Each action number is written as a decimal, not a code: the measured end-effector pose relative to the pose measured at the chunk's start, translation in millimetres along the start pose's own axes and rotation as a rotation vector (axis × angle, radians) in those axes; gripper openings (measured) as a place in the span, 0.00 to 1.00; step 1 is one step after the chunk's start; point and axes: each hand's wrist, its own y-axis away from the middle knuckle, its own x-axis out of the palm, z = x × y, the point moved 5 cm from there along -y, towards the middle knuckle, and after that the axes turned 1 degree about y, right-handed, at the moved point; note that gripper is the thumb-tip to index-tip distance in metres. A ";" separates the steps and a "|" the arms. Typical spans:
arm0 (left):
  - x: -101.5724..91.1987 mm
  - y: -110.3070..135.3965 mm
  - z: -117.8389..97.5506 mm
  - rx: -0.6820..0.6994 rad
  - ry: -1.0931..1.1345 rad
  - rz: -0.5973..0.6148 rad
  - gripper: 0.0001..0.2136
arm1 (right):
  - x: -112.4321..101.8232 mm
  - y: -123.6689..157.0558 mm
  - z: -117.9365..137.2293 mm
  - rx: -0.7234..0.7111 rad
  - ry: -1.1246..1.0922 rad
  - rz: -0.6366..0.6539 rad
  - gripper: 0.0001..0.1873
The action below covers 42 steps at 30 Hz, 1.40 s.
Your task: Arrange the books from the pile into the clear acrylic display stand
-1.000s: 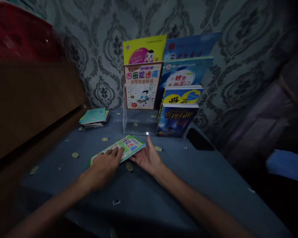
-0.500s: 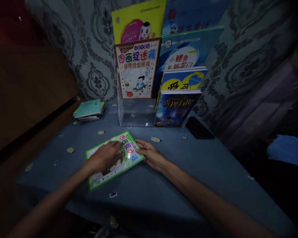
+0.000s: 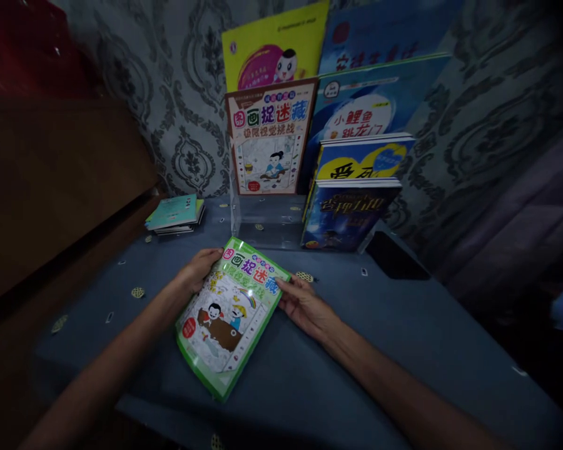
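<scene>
A green-bordered picture book (image 3: 229,319) is tilted up over the front of the table, its cover facing me. My left hand (image 3: 202,267) grips its upper left edge, thumb and fingers closed on it. On the opposite edge, my right hand (image 3: 304,304) pinches the book with the thumb on the cover and the fingers behind. Beyond the book stands a clear acrylic rack (image 3: 267,232). It holds a brown-bordered picture book (image 3: 269,159) on the left and a dark blue book (image 3: 347,215) in front on the right.
A small stack of books (image 3: 173,214) lies at the back left of the blue tablecloth (image 3: 380,375). Right of the rack is a flat black object (image 3: 398,255). A yellow book (image 3: 276,47) and a teal book (image 3: 380,100) stand in the rack's rear rows, before the patterned wall.
My left hand has moved from over the cover to the book's upper left edge. The book has turned more upright towards me and is lifted, while my right hand keeps its edge.
</scene>
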 end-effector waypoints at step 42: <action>85.2 102.2 39.5 0.543 -1.287 -0.037 0.33 | 16.1 5.3 -5.2 0.065 0.152 0.247 0.11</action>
